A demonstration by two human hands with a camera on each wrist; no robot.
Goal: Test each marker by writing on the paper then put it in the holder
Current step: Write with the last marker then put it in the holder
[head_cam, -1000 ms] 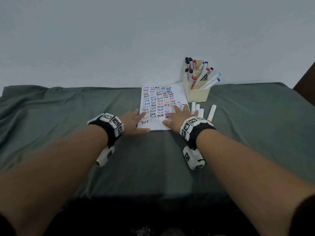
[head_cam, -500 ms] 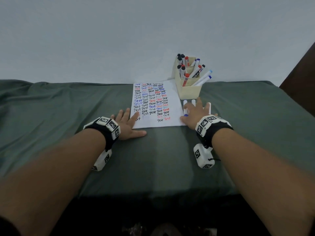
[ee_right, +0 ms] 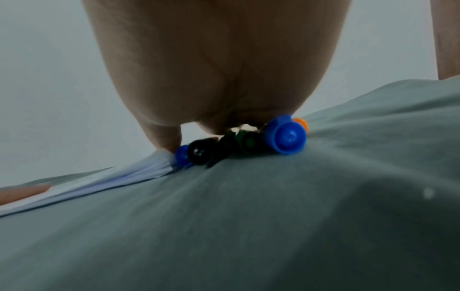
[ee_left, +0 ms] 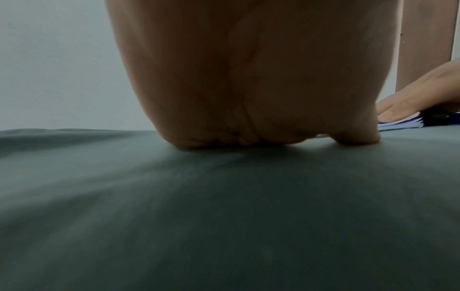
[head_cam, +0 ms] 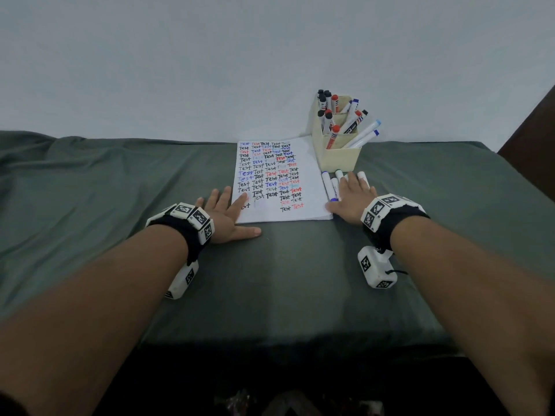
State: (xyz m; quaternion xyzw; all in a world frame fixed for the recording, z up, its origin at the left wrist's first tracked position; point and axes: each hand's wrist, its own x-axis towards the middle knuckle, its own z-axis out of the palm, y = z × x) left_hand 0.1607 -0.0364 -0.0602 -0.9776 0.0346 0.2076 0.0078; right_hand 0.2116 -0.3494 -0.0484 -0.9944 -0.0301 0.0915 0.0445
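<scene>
Neither hand grips anything yet. My right hand lies flat, fingers straight, on top of the loose markers just right of the paper; my left hand is spread flat at the paper's near-left corner, with one finger on the sheet and the palm on the cloth.

A second ago my right hand was resting on the paper's lower right part. Since then it has slid off the sheet and onto the marker row, while the left has stayed put as the anchor. I read that as the reach for the next marker, so a pick-up comes next, then uncapping and writing.

From the right wrist I see the cap ends under the heel of my palm: blue, black, a dark green one and what looks like orange behind, though that view is dim and I won't swear to the colours.

The holder stands behind the row, against the wall, already holding many markers. The page is mostly filled with "Test" rows; blank space remains along the near edge and right margin. I judge the task well along, a handful of markers left.
</scene>
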